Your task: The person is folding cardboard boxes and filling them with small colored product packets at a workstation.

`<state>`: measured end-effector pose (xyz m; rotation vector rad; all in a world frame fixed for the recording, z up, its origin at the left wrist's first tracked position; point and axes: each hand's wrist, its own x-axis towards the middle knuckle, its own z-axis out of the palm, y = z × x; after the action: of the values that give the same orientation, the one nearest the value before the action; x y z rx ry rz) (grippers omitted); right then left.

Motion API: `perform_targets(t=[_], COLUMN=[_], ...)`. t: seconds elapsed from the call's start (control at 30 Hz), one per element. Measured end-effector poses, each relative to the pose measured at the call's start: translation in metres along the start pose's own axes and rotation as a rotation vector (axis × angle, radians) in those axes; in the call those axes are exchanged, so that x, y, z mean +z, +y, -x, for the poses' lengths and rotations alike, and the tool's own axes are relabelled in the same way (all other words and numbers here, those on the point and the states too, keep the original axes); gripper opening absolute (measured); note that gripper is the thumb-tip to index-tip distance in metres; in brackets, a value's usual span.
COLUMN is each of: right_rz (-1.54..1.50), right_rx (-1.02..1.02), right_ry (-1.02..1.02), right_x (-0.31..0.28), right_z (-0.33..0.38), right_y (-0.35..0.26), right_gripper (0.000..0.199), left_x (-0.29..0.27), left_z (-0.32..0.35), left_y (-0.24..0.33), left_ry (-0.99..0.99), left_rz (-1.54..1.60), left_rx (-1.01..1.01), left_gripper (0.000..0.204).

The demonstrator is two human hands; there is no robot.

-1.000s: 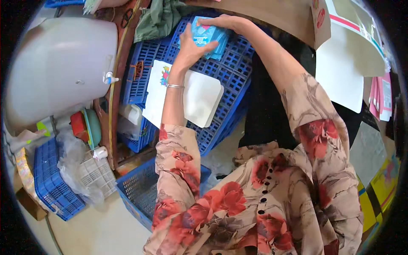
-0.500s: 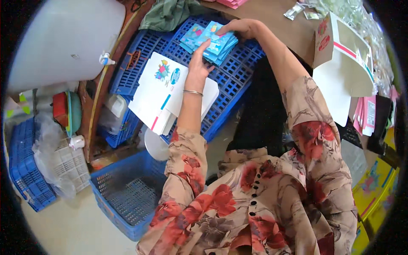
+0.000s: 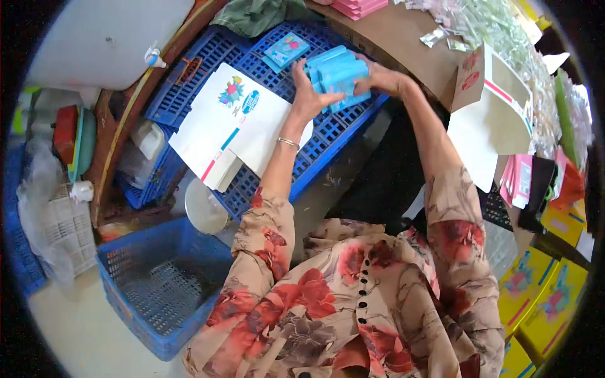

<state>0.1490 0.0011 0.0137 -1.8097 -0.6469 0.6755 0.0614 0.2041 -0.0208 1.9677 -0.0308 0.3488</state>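
Between my two hands is a bundle of light-blue packets (image 3: pixel 337 69), loosely stacked and slightly fanned. My left hand (image 3: pixel 307 96), a bangle at its wrist, grips the bundle's left side with the thumb along the near edge. From the right, my right hand (image 3: pixel 383 78) closes on the other side, its fingers partly hidden behind the packets. A smaller stack of blue packets (image 3: pixel 285 50) lies just beyond my left hand on an upturned blue crate (image 3: pixel 321 157). Partly under my left forearm, a white printed carton (image 3: pixel 208 126) lies on the same crate.
An open blue basket (image 3: pixel 132 309) stands on the floor at lower left, beside a white bucket (image 3: pixel 205 205). At right are an open white carton (image 3: pixel 469 135), pink packets (image 3: pixel 517 179), yellow boxes (image 3: pixel 526 283) and many clear sachets (image 3: pixel 498 47). Green cloth (image 3: pixel 252 16) lies at the back.
The blue bundle has moved right and been tilted, apart from the smaller stack, which now lies alone. My left hand has shifted right with it. The whole view has shifted slightly.
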Motion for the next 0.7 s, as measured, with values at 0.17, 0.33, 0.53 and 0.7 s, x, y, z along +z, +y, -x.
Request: perform_targets(t=[0.17,0.33,0.53,0.7], right_rz=[0.225,0.117,-0.061,-0.159], right_rx=[0.119,-0.11,0.027,0.087], right_ry=[0.038,0.355,0.506,0.432], right_x=[0.018,0.008,0.005,-0.022], right_z=[0.037,0.058,0.007,-0.026], right_y=[-0.002,0.001,-0.027,0.013], right_gripper=[0.102,0.083,0.063,0.053], left_x=[0.007,0.003,-0.001,0.008], left_z=[0.02,0.022,0.022,0.021], left_y=[0.008,0.016,0.016,0.025], left_ry=[-0.009,-0.015,-0.081,-0.137], left_rz=[-0.076,-0.016,-0.1,-0.041], left_rx=[0.207,0.153,0.144,0.15], left_gripper=[0.108,0.124,0.124,0.119])
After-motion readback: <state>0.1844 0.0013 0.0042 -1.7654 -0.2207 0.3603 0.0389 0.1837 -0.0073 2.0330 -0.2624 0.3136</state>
